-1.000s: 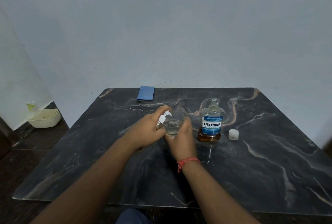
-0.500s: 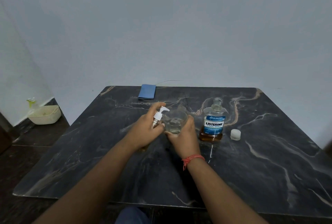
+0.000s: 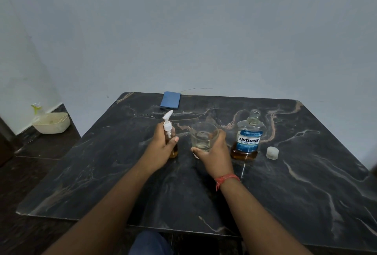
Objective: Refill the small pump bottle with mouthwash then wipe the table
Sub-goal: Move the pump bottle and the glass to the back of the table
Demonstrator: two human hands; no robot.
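Worktop (image 3: pixel 306 193): dark marble, carrying everything.
Mouthwash bottle (image 3: pixel 247 138): uncapped, just right of the right grip.
Right hand (image 3: pixel 214 153): clamped round the glass (image 3: pixel 204 137).
Left hand (image 3: pixel 161 148): clamped round the pump bottle (image 3: pixel 171 138); it had moved left, apart from the glass.
Cap (image 3: pixel 272 152): right of the mouthwash bottle.

Dark marble table (image 3: pixel 295 193) against a wall.
On it: pump bottle (image 3: pixel 172 144), glass (image 3: pixel 204 137), mouthwash bottle (image 3: pixel 247 140), cap (image 3: pixel 272 152), blue cloth (image 3: pixel 170 100).

A plain pale grey-blue wall (image 3: pixel 204 30) fills the upper frame. Below it stands a dark marble bench (image 3: pixel 285 203) with tan veins. Dark floor tiles (image 3: pixel 30 173) show at lower left, evenly lit.
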